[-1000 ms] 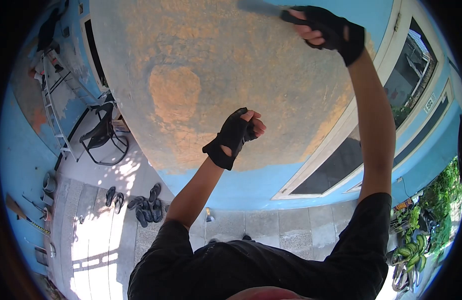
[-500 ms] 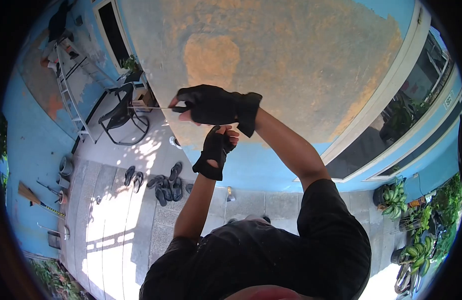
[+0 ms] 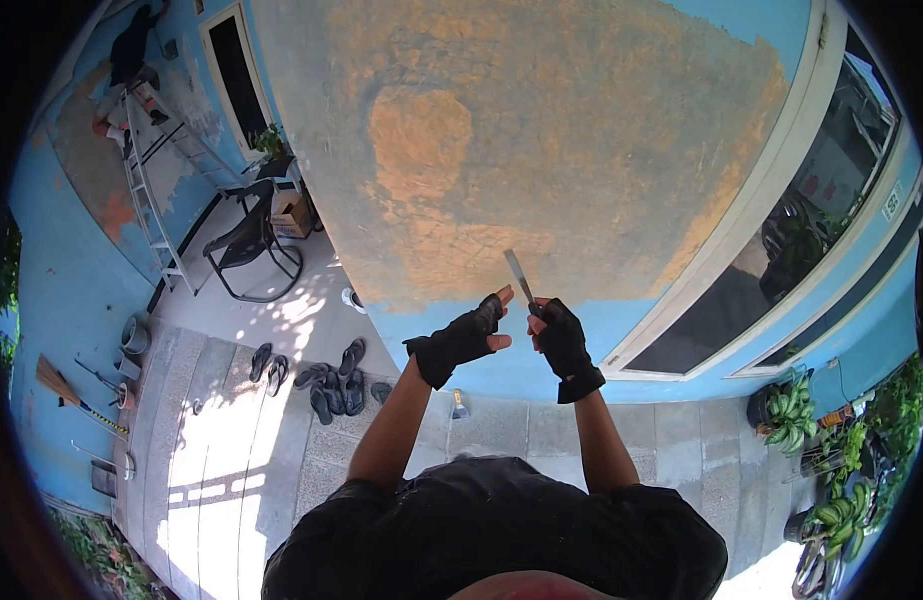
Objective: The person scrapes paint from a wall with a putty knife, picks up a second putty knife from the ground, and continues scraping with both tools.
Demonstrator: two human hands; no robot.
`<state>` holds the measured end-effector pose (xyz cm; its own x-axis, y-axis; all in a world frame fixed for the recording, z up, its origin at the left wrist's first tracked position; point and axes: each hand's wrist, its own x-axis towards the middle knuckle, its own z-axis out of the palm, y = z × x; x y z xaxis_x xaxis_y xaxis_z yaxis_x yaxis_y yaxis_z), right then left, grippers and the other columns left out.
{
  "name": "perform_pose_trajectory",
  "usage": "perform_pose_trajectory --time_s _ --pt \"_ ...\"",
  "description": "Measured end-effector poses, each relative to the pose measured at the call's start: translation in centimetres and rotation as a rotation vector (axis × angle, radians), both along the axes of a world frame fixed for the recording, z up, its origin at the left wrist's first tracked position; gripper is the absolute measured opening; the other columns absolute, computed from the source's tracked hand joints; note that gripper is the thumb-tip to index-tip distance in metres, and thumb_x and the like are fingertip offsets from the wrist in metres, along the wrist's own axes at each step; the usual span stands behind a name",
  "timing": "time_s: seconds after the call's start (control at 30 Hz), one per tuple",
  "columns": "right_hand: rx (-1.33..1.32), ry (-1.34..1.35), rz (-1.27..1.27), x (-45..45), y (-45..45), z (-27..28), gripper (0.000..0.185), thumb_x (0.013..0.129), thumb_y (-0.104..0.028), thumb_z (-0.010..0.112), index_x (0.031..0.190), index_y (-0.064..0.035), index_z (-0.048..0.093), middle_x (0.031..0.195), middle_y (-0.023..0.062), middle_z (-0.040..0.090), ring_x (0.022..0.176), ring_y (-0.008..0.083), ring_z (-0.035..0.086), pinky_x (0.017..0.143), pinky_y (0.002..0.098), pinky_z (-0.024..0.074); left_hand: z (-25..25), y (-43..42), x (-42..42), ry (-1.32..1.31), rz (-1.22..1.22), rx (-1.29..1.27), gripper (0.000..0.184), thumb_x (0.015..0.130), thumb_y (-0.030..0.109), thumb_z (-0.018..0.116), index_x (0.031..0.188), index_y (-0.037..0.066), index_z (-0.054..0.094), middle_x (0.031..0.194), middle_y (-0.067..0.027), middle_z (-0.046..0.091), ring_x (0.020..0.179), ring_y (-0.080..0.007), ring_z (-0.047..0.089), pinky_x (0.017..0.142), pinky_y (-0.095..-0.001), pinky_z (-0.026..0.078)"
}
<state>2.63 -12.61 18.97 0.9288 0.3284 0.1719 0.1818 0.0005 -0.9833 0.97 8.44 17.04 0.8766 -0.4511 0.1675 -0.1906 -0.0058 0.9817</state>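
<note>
My right hand [image 3: 562, 342], in a black fingerless glove, is closed around the dark handle of a scraper [image 3: 519, 275]. Its narrow metal blade points up and slightly left, in front of the wall. Just left of it is my left hand [image 3: 469, 338], gloved the same way, with thumb and fingers apart and nothing in them. Its fingertips come close to the tool; I cannot tell if they touch it. Behind both hands stands the wall [image 3: 582, 150], mostly bare grey and orange-brown, with light blue paint along its lower part.
Another person [image 3: 132, 50] is up on a stepladder [image 3: 147, 205] at the far left. A black chair [image 3: 244, 240] stands near the wall corner. Several sandals [image 3: 332, 392] lie on the paving, and a small tool [image 3: 460, 405] lies by the wall base. Potted plants [image 3: 790, 415] line the right.
My right hand has come down and right from its raised spot at the left, bringing the scraper upright. My left hand has opened from a curled shape and sits slightly further right.
</note>
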Motion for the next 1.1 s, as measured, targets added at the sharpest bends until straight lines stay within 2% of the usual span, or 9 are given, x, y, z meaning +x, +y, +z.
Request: perform_pose_trajectory --time_s 0.17,0.2,0.33,0.37,0.43,0.53,0.7,0.83,1.1 --pt "0.073 0.111 0.026 -1.2 -5.0 1.5 0.024 0.096 -0.009 0.052 0.118 -0.0002 0.053 0.073 0.0023 0.057 0.051 0.0074 0.05 0.046 0.0218 0.0407 0.2 -7.0 1.1 0.109 -0.14 -0.284 0.095 0.086 0.032 0.068 0.151 0.003 0.005 0.153 -0.0175 0.023 0.141 -0.0309 0.026 0.113 -0.0393 0.027" --pt "0.101 0.134 0.065 -1.8 -5.7 1.3 0.026 0.097 -0.01 0.05 0.121 -0.0003 0.051 0.073 0.0031 0.058 0.051 0.0082 0.051 0.045 0.0217 0.0399 0.6 -8.6 1.0 0.022 -0.116 -0.326 0.096 0.083 0.047 0.069 0.149 0.002 0.015 0.15 -0.0133 0.032 0.137 -0.0261 0.036 0.099 -0.0347 0.04" --pt "0.385 0.299 0.199 -4.3 -6.9 -1.0 0.021 0.098 -0.018 0.049 0.115 -0.0061 0.048 0.075 0.0035 0.057 0.052 0.0105 0.051 0.046 0.0233 0.0401 0.2 -13.0 0.7 0.135 0.008 -0.468 0.07 0.094 0.048 0.053 0.136 -0.004 0.034 0.131 -0.0219 0.054 0.121 -0.025 0.054 0.101 -0.036 0.042" --pt "0.512 0.377 0.222 -4.8 -6.9 -1.3 0.023 0.098 -0.019 0.05 0.116 -0.0073 0.046 0.075 0.0036 0.057 0.053 0.011 0.052 0.046 0.0237 0.0404 1.0 -14.0 -0.3 0.164 0.102 -0.513 0.061 0.095 0.047 0.05 0.127 -0.006 0.044 0.119 -0.0214 0.062 0.104 -0.0217 0.063 0.084 -0.0317 0.053" --pt "0.643 0.455 0.324 -5.3 -7.4 -1.5 0.024 0.097 -0.02 0.05 0.118 -0.0093 0.045 0.077 0.0037 0.057 0.052 0.0108 0.051 0.046 0.0234 0.04 1.4 -14.3 -1.0 0.279 0.262 -0.42 0.055 0.096 0.045 0.049 0.119 -0.005 0.049 0.107 -0.0189 0.066 0.084 -0.0181 0.067 0.058 -0.0249 0.054" --pt "0.862 0.555 0.494 -5.3 -6.7 0.4 0.025 0.097 -0.022 0.052 0.119 -0.0121 0.043 0.079 0.0034 0.055 0.052 0.01 0.048 0.044 0.0225 0.0387 4.0 -14.5 -1.8 0.25 0.394 -0.404 0.052 0.096 0.044 0.051 0.115 -0.004 0.051 0.094 -0.015 0.067 0.067 -0.0151 0.064 0.039 -0.0203 0.045" --pt "0.951 0.616 0.751 -1.4 -3.5 8.8 0.019 0.099 -0.021 0.051 0.117 -0.0249 0.045 0.071 -0.0019 0.044 0.049 0.005 0.04 0.039 0.0185 0.0327 12.4 -11.7 1.0 -0.03 0.442 -0.561 0.051 0.098 0.044 0.048 0.113 -0.004 0.053 0.077 -0.0054 0.062 0.075 -0.0155 0.061 0.074 -0.0287 0.049" --pt "0.93 0.359 0.805 5.1 2.5 19.2 0.009 0.1 -0.031 0.048 0.104 -0.0238 0.051 0.066 -0.0041 0.042 0.045 0.0042 0.037 0.037 0.0177 0.0317 25.3 -6.9 6.2 -0.081 0.476 -0.447 0.048 0.098 0.044 0.046 0.115 -0.001 0.052 0.075 -0.0063 0.059 0.074 -0.0186 0.062 0.068 -0.0302 0.051" --pt "1.081 0.296 0.992 12.5 8.3 29.5 0.006 0.101 -0.025 0.047 0.097 -0.0241 0.052 0.067 -0.002 0.045 0.046 0.0088 0.039 0.039 0.0219 0.032 37.3 -1.8 13.1 -0.256 0.458 -0.227 0.048 0.095 0.05 0.05 0.104 0.003 0.055 0.082 -0.0085 0.064 0.071 -0.0179 0.061 0.059 -0.0295 0.053"
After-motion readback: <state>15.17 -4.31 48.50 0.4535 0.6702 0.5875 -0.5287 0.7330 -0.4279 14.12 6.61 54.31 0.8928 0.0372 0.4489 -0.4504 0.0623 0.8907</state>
